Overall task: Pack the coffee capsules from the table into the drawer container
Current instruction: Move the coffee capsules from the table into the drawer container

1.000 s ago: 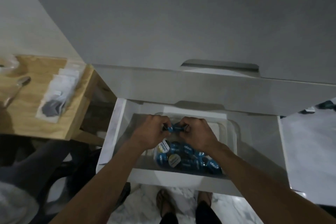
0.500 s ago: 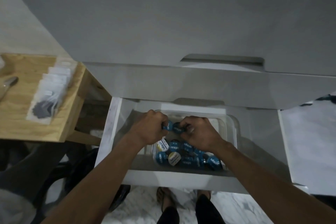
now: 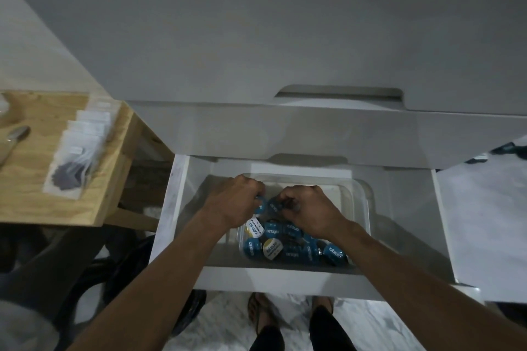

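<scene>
A clear plastic container (image 3: 360, 202) sits inside the open white drawer (image 3: 176, 208). Several blue-lidded coffee capsules (image 3: 288, 253), with two yellow-and-white ones among them, lie in its near half. Both hands hover over the container's middle, knuckles up. My left hand (image 3: 233, 201) grips a blue capsule (image 3: 261, 206) with curled fingers. My right hand (image 3: 306, 209) grips another blue capsule (image 3: 274, 205) right beside it. The two held capsules nearly touch. The fingertips are hidden under the hands.
A wooden table (image 3: 31, 179) stands to the left, holding clear sachets (image 3: 77, 151) and a spoon (image 3: 14, 142). A closed white drawer front (image 3: 313, 137) overhangs the open drawer. My feet (image 3: 285, 322) stand on marble floor below.
Both hands have lowered a little into the container. The two held capsules, pressed together a second ago, now sit slightly apart and lower. The camera view shifted slightly.
</scene>
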